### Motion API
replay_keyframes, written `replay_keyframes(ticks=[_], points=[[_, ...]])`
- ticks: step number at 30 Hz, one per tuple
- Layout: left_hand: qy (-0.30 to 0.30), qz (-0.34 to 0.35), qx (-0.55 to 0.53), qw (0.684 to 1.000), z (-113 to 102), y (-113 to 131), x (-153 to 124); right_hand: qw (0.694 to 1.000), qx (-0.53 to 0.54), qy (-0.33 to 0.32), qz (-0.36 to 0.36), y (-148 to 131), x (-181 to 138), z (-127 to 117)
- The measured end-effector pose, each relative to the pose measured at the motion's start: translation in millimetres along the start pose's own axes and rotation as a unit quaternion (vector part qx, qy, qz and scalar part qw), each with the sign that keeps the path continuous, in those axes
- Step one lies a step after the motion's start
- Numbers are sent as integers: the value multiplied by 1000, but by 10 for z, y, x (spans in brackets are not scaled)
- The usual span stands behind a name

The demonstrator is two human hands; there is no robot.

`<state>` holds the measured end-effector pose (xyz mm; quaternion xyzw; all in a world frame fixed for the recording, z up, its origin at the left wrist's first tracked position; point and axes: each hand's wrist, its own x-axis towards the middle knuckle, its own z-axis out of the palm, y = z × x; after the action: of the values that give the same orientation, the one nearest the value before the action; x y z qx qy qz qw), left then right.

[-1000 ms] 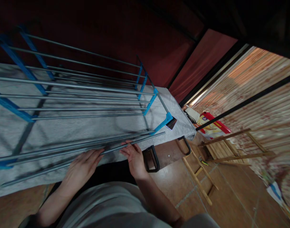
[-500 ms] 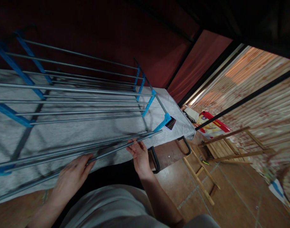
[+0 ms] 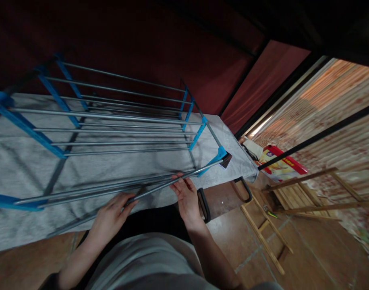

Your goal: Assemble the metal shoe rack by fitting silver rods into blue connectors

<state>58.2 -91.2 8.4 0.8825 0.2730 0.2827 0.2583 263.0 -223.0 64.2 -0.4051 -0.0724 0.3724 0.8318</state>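
A loose grey metal rod [image 3: 156,188] lies slantwise in front of me along the near edge of the table. My left hand [image 3: 113,217] is closed around its middle part. Farther right, my right hand [image 3: 187,199] pinches the same rod between thumb and fingers. The rod's right end overlaps a blue plastic bracket [image 3: 211,164] at the rack's near right corner; whether it sits in a socket I cannot tell. Behind it stands a rack of blue brackets and metal bars [image 3: 127,118]. Two bars [image 3: 90,190] run just behind the held rod from a blue bracket [image 3: 9,201] at left.
The table has a grey cloth [image 3: 160,163]. A dark flat phone-like object [image 3: 226,159] lies by the right corner bracket. On the tiled floor are a wooden frame [image 3: 264,233], another wooden piece [image 3: 308,197] and a black metal-framed seat [image 3: 222,201]. A red-and-yellow box [image 3: 281,163] stands by the wall.
The rod has slid right and its right end has risen to the corner bracket. Both hands still hold it. My view has shifted a little left.
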Motion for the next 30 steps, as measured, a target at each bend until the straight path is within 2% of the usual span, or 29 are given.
replay_keyframes(ticks=[7,12,16,25,30], points=[[-4,-5,-17,1000,2,120,51,1000,-9,5,6,22,-59,107],[-33,-9,-11,999,2,176,86,999,-28,-13,12,30,-57,169],[-45,-26,-13,999,23,174,86,1000,-31,-1,3,3,18,163],[-35,-77,-19,996,-84,-68,-39,998,-52,9,-40,-296,223,142],[-37,-96,-34,994,-69,-190,-146,997,-55,9,-60,-369,282,156]])
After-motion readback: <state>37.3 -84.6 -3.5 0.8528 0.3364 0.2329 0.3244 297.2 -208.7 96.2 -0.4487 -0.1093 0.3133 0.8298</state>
